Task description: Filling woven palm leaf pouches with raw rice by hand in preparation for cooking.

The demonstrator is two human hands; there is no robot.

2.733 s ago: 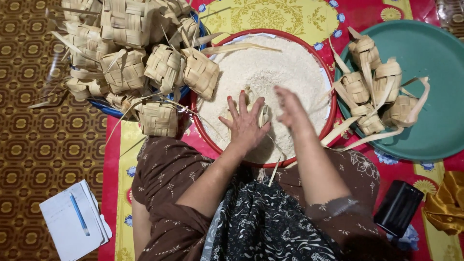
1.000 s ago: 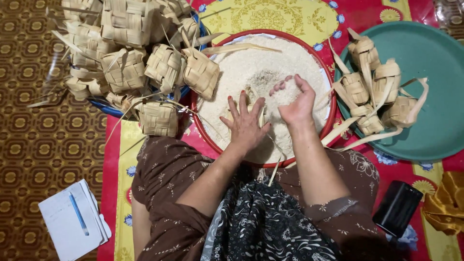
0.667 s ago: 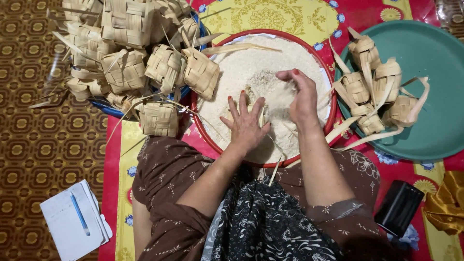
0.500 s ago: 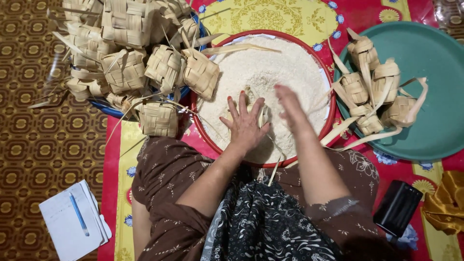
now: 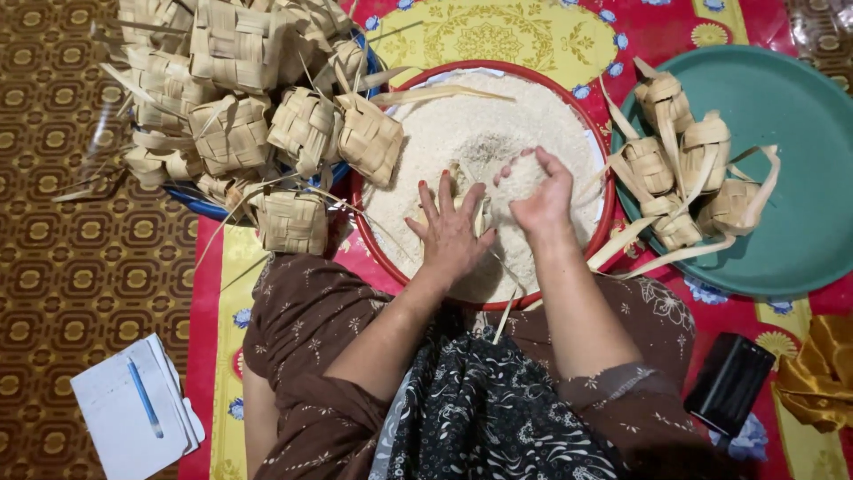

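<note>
A red-rimmed basin [image 5: 494, 68] holds white rice [image 5: 480, 120] in front of me. My left hand [image 5: 451, 238] lies fingers spread on a woven palm-leaf pouch [image 5: 463, 176] half sunk in the rice, holding it in place; loose leaf strips trail from it toward my lap. Just right of the pouch, my right hand [image 5: 538, 192] is cupped with its fingers curled around a scoop of rice. Most of the pouch is hidden under my left hand.
A heap of woven pouches [image 5: 240, 80] fills a blue basin at the upper left. Several more pouches [image 5: 684, 160] lie on a green tray [image 5: 791, 98] at the right. A black phone [image 5: 729, 382], yellow cloth [image 5: 822, 373] and a notebook [image 5: 120, 422] with a blue pen lie near my legs.
My right hand went flat beside the pouch half a second ago and has now lifted and curled with rice. My left hand has stayed on the pouch.
</note>
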